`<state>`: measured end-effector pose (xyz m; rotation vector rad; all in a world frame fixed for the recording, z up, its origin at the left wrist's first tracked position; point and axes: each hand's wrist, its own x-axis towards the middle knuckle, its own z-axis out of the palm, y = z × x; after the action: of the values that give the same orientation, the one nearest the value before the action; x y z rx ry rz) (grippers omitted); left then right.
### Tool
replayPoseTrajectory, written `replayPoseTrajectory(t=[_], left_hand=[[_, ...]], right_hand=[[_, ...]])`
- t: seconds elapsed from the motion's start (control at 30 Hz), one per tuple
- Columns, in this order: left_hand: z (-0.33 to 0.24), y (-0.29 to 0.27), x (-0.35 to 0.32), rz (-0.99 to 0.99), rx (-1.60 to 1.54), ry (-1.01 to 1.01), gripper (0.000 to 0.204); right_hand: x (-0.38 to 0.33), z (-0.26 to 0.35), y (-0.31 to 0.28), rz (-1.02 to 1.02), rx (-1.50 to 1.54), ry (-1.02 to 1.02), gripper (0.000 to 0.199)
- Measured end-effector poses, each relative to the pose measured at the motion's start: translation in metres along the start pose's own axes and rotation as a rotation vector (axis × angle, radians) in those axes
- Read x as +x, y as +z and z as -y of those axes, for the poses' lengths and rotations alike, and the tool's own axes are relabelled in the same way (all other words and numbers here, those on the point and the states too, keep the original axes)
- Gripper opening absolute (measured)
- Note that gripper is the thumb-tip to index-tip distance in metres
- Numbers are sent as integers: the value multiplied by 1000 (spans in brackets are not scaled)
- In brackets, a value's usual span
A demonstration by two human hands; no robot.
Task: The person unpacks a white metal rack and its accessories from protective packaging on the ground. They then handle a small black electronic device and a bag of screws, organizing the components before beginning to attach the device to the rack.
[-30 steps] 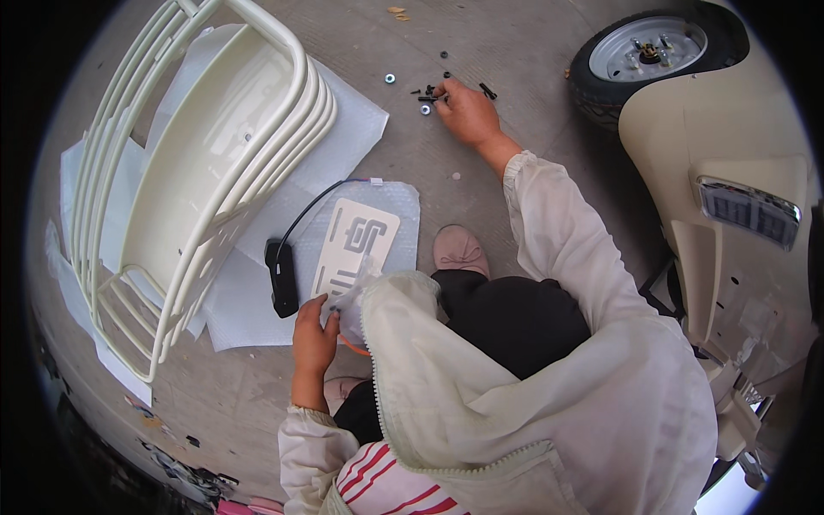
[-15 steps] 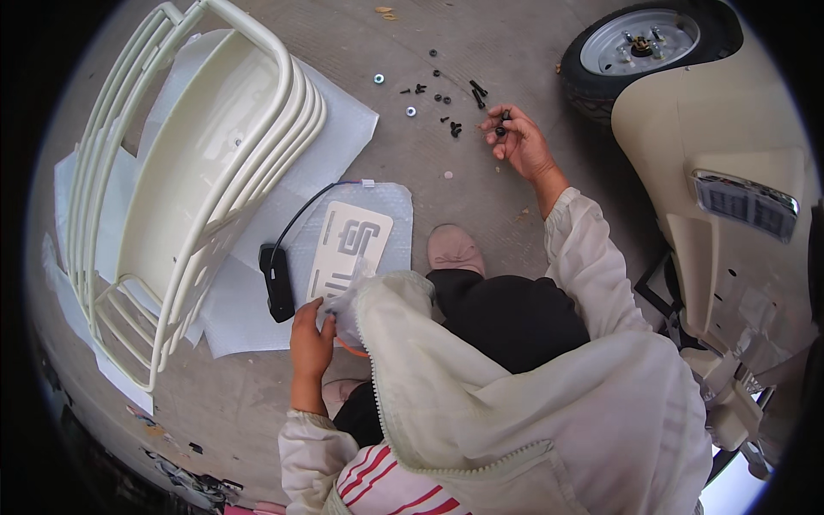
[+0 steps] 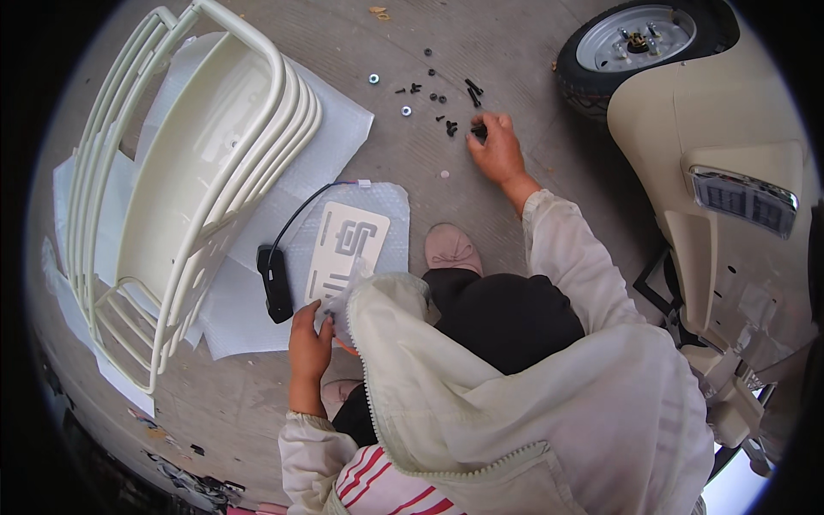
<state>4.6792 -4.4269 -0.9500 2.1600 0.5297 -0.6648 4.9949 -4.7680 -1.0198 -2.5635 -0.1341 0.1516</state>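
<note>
Beside the pale jacket, a clear plastic bag is pinched by the left hand, apparently for steadiness; beyond, a cream plate is laid on white bubble wrap, likely against scratches. Small black fasteners are pinched by the right hand, near loose black screws.

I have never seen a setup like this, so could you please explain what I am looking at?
There is no robot: a person works bare-handed. The view looks down from a wide fisheye camera worn on the head, the left of a pair, so straight edges bend. The left hand holds a clear plastic bag; the right hand holds something small and dark, partly hidden. On the floor lie black bolts and two silvery round fasteners. At left are a cream tubular rack, a black cabled module and a cream cut-out plate on bubble wrap. At right is a vehicle's wheel.
</note>
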Motion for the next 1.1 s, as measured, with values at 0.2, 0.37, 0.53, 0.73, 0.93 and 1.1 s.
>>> replayPoseTrajectory(t=[0.2, 0.37, 0.53, 0.73, 0.93, 1.1], left_hand=[[-3, -3, 3, -8, 9, 19, 40], [-5, -4, 1, 2, -5, -10, 40], [-4, -4, 0, 4, -21, -19, 40], [-4, -4, 0, -2, -23, -14, 40], [-5, -4, 0, -2, -60, -68, 40], [-3, -2, 1, -1, -94, -96, 40]], right_hand=[[26, -3, -16, 125, -159, 111, 23], [56, 5, -22, 183, -250, 151, 25], [83, -1, -9, 71, -90, -71, 29], [96, -18, 2, 159, -139, -64, 30], [94, -23, -7, 205, -97, -41, 26], [82, -51, -9, 177, 121, 142, 23]])
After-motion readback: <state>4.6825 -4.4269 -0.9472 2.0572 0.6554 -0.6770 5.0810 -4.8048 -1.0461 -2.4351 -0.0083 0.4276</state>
